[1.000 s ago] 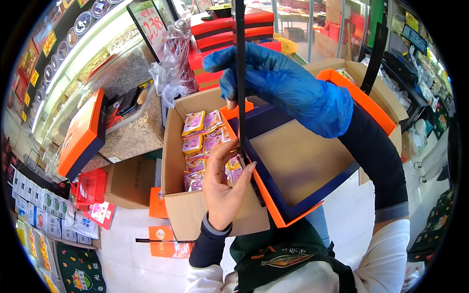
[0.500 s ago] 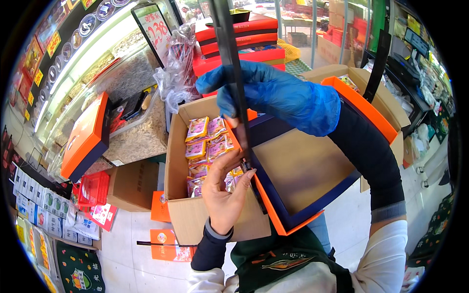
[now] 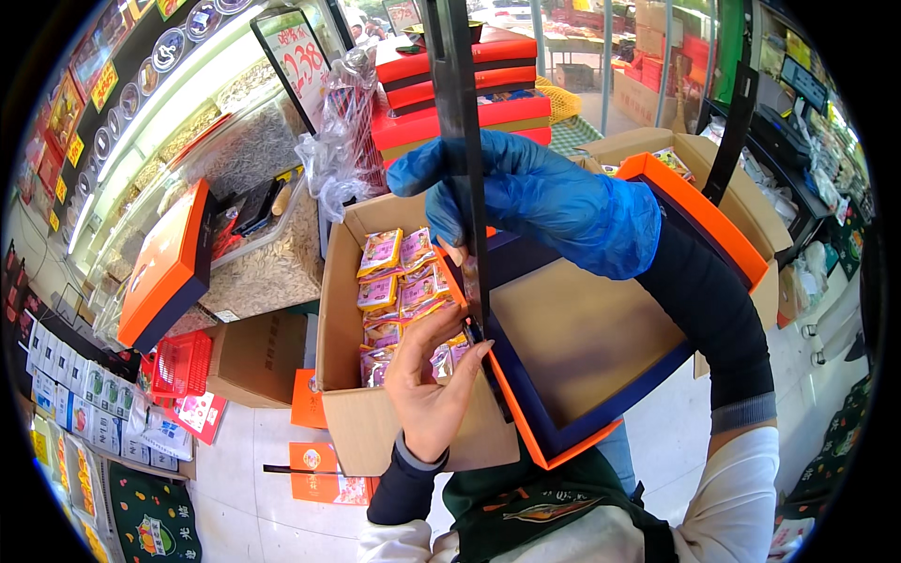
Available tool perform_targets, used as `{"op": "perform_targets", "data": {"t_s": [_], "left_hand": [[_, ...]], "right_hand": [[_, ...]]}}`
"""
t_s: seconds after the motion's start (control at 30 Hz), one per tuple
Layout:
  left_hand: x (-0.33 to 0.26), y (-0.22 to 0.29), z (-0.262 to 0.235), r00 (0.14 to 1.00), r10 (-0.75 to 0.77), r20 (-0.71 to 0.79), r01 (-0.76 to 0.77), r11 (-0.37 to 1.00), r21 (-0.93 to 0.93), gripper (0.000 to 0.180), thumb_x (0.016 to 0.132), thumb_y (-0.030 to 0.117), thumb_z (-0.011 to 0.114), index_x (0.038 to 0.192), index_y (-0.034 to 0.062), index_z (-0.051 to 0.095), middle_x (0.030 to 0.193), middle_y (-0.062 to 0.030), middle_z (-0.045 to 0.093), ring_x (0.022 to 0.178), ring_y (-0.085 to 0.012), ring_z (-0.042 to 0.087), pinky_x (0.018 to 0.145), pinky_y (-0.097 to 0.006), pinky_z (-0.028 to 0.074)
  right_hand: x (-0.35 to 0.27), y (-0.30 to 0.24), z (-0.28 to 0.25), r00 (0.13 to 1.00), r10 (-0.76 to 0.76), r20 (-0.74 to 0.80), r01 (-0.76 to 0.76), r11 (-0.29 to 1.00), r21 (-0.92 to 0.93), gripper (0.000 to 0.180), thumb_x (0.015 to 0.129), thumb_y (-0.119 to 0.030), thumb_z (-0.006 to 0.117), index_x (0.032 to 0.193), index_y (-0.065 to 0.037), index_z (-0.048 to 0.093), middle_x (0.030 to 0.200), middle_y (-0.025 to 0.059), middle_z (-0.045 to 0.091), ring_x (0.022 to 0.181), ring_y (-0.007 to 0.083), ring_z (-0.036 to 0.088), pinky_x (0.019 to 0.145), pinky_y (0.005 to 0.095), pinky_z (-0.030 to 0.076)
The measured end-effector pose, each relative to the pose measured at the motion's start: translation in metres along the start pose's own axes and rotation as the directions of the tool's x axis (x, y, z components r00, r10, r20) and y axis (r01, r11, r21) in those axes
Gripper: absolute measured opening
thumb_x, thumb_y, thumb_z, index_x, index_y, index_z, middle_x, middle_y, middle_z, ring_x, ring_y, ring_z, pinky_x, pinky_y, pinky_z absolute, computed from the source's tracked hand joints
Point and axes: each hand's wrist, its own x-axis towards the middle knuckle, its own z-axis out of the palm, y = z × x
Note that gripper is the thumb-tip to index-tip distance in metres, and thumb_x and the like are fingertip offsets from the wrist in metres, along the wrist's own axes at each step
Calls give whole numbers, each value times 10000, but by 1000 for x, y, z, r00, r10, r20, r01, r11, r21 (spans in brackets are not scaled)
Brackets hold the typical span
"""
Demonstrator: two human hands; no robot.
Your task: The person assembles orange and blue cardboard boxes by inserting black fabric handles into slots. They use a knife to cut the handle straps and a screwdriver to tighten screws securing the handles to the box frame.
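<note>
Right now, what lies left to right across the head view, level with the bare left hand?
White packages, red plastic basket, brown carton, pink-and-yellow snack packets, bare left hand, open orange-and-navy box, dark right sleeve.

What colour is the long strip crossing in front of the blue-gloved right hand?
Black; the strip shows best in the head view.

Flr (image 3: 230, 483): wht. tile, glossy. L side — lit display case (image 3: 188, 141); dk. wall panel (image 3: 139, 54) w/ round pics (image 3: 170, 49) above. Far side: lg. glass window (image 3: 572, 52) w/ vert. metal posts (image 3: 607, 70), daylight beyond. R side — dk. counter (image 3: 807, 208) w/ monitor (image 3: 804, 86), green post (image 3: 731, 47) nearby.
</note>
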Motion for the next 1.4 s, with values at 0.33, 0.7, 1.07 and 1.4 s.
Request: {"op": "perform_targets", "data": {"t_s": [0.33, 0.7, 1.07, 1.4], "left_hand": [[-25, 18, 17, 1000, 16, 1, -16, 999, 31, 514, 676, -99, 692, 1149, -53, 497, 1057, -153, 586, 970, -201, 585, 848, -304, 470], [-43, 27, 38, 997, 79, 12, -79, 993, 83, 508, 677, -104, 686, 1145, -59, 493, 1063, -146, 566, 977, -213, 583, 853, -318, 473], [-45, 28, 41, 995, 87, -58, -83, 994, 67, 431, 659, -35, 736, 1050, -53, 554, 972, -157, 604, 868, -206, 603, 774, -287, 483], [-45, 25, 42, 989, 113, -93, -104, 989, 102, 422, 641, -50, 742, 1023, -67, 564, 960, -175, 605, 868, -222, 611, 756, -290, 497]], "right_hand": [[-10, -22, 21, 986, 164, -29, -164, 987, 0, 336, 896, -185, 517, 1183, -13, 501, 913, 43, 567, 831, 117, 540, 789, 271, 446], [-36, -31, 25, 972, 233, 18, -234, 970, 63, 389, 881, -236, 543, 1196, -10, 503, 894, 26, 556, 813, 99, 521, 778, 256, 423], [-41, -27, 22, 995, 97, -12, -94, 984, 154, 431, 887, -233, 533, 1238, 4, 450, 901, 30, 556, 815, 115, 526, 786, 267, 429], [-40, -40, 30, 993, 105, -48, -105, 994, -7, 354, 888, -200, 531, 1192, -21, 509, 904, 31, 580, 829, 97, 536, 806, 252, 432]]}}
